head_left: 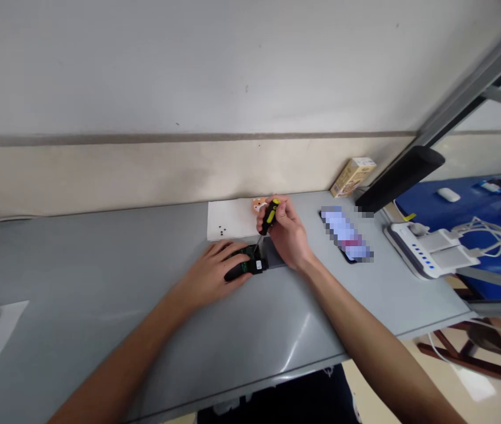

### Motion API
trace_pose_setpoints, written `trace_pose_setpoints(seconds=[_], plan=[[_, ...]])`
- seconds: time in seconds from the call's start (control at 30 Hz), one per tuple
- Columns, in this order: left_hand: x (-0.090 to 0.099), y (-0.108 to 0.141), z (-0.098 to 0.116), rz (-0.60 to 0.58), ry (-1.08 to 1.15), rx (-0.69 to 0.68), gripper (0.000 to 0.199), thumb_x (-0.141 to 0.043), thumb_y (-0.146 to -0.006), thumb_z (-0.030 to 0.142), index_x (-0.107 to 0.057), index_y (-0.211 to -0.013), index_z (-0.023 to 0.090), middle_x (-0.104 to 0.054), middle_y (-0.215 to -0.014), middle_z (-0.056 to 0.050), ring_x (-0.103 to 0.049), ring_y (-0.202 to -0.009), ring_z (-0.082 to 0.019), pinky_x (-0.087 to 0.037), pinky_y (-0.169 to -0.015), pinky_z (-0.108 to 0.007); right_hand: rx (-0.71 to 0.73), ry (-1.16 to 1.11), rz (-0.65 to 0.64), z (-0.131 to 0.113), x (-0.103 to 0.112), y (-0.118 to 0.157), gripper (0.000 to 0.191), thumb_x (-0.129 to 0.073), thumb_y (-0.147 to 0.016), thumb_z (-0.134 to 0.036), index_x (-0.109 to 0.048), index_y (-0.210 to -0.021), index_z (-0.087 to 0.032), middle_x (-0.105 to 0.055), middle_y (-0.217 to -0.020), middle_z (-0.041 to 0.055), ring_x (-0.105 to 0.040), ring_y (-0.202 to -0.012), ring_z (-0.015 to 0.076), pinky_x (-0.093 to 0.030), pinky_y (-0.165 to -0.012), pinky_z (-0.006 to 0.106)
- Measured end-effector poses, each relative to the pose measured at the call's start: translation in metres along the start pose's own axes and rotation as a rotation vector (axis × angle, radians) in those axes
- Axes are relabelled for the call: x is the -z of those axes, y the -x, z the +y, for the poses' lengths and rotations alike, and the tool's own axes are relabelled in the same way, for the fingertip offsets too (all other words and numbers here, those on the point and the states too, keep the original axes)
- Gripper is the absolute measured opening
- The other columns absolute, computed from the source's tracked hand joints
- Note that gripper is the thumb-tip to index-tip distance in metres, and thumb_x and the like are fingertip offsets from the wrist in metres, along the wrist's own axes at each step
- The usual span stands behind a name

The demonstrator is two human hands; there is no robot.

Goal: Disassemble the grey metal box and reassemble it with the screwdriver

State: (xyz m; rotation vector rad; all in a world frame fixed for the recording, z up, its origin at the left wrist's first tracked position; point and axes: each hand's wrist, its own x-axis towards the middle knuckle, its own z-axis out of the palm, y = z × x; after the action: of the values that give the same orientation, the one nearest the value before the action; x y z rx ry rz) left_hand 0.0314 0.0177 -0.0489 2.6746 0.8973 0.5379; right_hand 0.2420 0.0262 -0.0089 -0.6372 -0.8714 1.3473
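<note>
A black device with its green circuit board exposed (pixel 244 267), rounded at one end like a computer mouse, lies on the grey desk. My left hand (pixel 215 268) grips it, with fingers over the top and thumb along the near side. In my right hand (pixel 289 232) is a black and yellow screwdriver (pixel 270 217), tilted, its shaft pointing down into the device; the exact spot of the tip is hard to make out. Under my right wrist a dark grey flat piece (pixel 275 257) is partly hidden. Several tiny dark screws (pixel 221 230) rest on white paper (pixel 232 215) behind the device.
To the right lies a phone with a blurred screen (pixel 346 234). Beyond it are a carton (pixel 352 176), a black upright bar (pixel 400 179) and a white power strip (pixel 413 250) with plugged cables. A wall bounds the desk (pixel 100 265) at the back.
</note>
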Motion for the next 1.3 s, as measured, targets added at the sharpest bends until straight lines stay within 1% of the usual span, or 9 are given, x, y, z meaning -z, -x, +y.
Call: trace_pose_setpoints(seconds=[0.13,0.27,0.37,0.47,0.63,0.87,1.07,1.17,1.3], plan=[[0.001,0.000,0.002,-0.011,-0.053,-0.016,0.025,-0.060,-0.101,0.039,-0.070,-0.121,0.027,-0.063,-0.141,-0.005,-0.053,-0.131,-0.027,-0.045,-0.112,-0.049,-0.011,-0.077,0.024,0.000,-0.003,0.000,0.033,-0.050,-0.099,-0.059,-0.052,-0.101,-0.027,-0.045,-0.078,-0.0011,-0.043,-0.064,0.0141,-0.043,-0.062,0.029],[0.000,-0.001,0.005,-0.001,-0.078,-0.010,0.025,-0.059,-0.101,0.040,-0.070,-0.120,0.026,-0.064,-0.140,-0.005,-0.054,-0.129,-0.028,-0.046,-0.111,-0.049,-0.023,-0.069,0.039,0.000,-0.005,0.005,0.028,-0.055,-0.099,-0.054,-0.046,-0.095,-0.028,-0.038,-0.071,-0.0039,-0.036,-0.058,0.0132,-0.040,-0.060,0.028],[0.000,-0.001,0.005,0.012,-0.070,-0.009,0.024,-0.061,-0.100,0.040,-0.070,-0.118,0.026,-0.064,-0.138,-0.005,-0.054,-0.129,-0.028,-0.047,-0.110,-0.049,0.005,-0.054,0.019,-0.001,-0.005,0.007,0.026,-0.056,-0.099,-0.053,-0.047,-0.096,-0.028,-0.044,-0.074,-0.0024,-0.041,-0.062,0.0141,-0.043,-0.062,0.028],[-0.001,-0.002,0.005,0.018,-0.044,-0.007,0.022,-0.061,-0.100,0.039,-0.070,-0.115,0.026,-0.064,-0.137,-0.005,-0.054,-0.128,-0.028,-0.047,-0.110,-0.049,0.002,-0.042,-0.017,-0.002,-0.005,0.005,0.033,-0.051,-0.099,-0.060,-0.053,-0.098,-0.027,-0.049,-0.080,0.0010,-0.047,-0.069,0.0158,-0.046,-0.064,0.030],[-0.003,-0.002,0.005,0.038,-0.002,0.011,0.018,-0.064,-0.098,0.038,-0.071,-0.110,0.026,-0.065,-0.138,-0.005,-0.055,-0.126,-0.027,-0.047,-0.109,-0.049,-0.036,-0.029,0.003,-0.006,-0.009,0.007,0.044,-0.043,-0.098,-0.068,-0.054,-0.090,-0.027,-0.040,-0.074,-0.0004,-0.039,-0.062,0.0151,-0.042,-0.058,0.028],[-0.004,-0.002,0.007,0.057,0.003,0.027,0.018,-0.065,-0.097,0.038,-0.069,-0.110,0.026,-0.066,-0.136,-0.005,-0.056,-0.125,-0.027,-0.047,-0.109,-0.048,-0.032,-0.047,-0.039,-0.007,-0.016,0.012,0.046,-0.043,-0.098,-0.069,-0.053,-0.086,-0.026,-0.038,-0.071,-0.0012,-0.034,-0.059,0.0144,-0.038,-0.057,0.028],[-0.001,-0.004,0.009,0.025,0.006,0.069,0.026,-0.068,-0.094,0.039,-0.065,-0.116,0.026,-0.067,-0.131,-0.005,-0.056,-0.126,-0.028,-0.046,-0.108,-0.048,-0.025,-0.001,-0.004,-0.005,-0.015,0.013,0.047,-0.043,-0.098,-0.070,-0.053,-0.086,-0.026,-0.038,-0.072,-0.0010,-0.035,-0.059,0.0144,-0.038,-0.055,0.028],[-0.001,-0.004,0.009,0.016,0.021,0.095,0.031,-0.071,-0.092,0.039,-0.062,-0.118,0.026,-0.068,-0.129,-0.005,-0.056,-0.126,-0.028,-0.046,-0.108,-0.048,-0.012,0.007,-0.013,-0.005,-0.015,0.015,0.045,-0.044,-0.098,-0.068,-0.054,-0.087,-0.026,-0.039,-0.074,-0.0007,-0.036,-0.060,0.0142,-0.040,-0.055,0.028],[-0.003,-0.003,0.008,0.018,0.030,0.096,0.032,-0.070,-0.092,0.039,-0.061,-0.119,0.026,-0.067,-0.130,-0.004,-0.056,-0.126,-0.028,-0.045,-0.109,-0.047,-0.002,0.006,-0.014,-0.005,-0.016,0.015,0.046,-0.043,-0.099,-0.068,-0.054,-0.085,-0.025,-0.039,-0.073,-0.0005,-0.036,-0.059,0.0140,-0.040,-0.056,0.029]])
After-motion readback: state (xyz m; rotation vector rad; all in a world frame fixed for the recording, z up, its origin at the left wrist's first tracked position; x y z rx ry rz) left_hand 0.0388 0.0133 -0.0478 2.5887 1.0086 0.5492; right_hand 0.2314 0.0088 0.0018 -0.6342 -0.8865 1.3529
